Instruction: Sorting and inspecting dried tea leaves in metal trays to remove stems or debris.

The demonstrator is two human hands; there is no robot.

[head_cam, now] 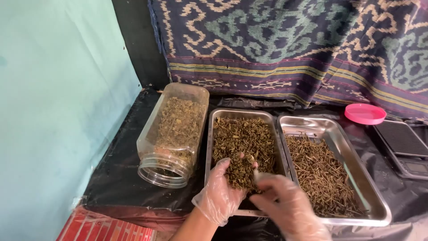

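A person stands at a low surface covered in black plastic sheet (120, 165), with both hands in thin clear gloves over two steel trays set side by side.

The left hand (223, 192), at about 6 o'clock in the view, is cupped palm up over the near end of the left tray (209, 147). It cradles a small heap of dried herb bits (238, 172), fingers curled loosely so nothing spills back. The right hand (285, 203), just to its right at about 5 o'clock, hangs palm down with fingers half bent toward that heap, seemingly picking through it. Whether it pinches anything, I cannot tell.

The left tray holds the rest of the crumbled green-brown leaf matter (243, 138). The right tray (379, 209), touching it at 3 o'clock, holds thin brown stems (323, 176) only, which suggests stems are kept apart from leaf.

At 9 o'clock from the trays a clear plastic jar (174, 134) lies on its side, mouth toward the person and partly filled with the same herb, perhaps for easy scooping. Its pink lid (365, 114) rests at 2 o'clock, with a small dark scale (403, 145) just beyond the right tray. A patterned woven cloth (290, 49) hangs at 12 o'clock, and a pale green wall (58, 102) stands to the left.
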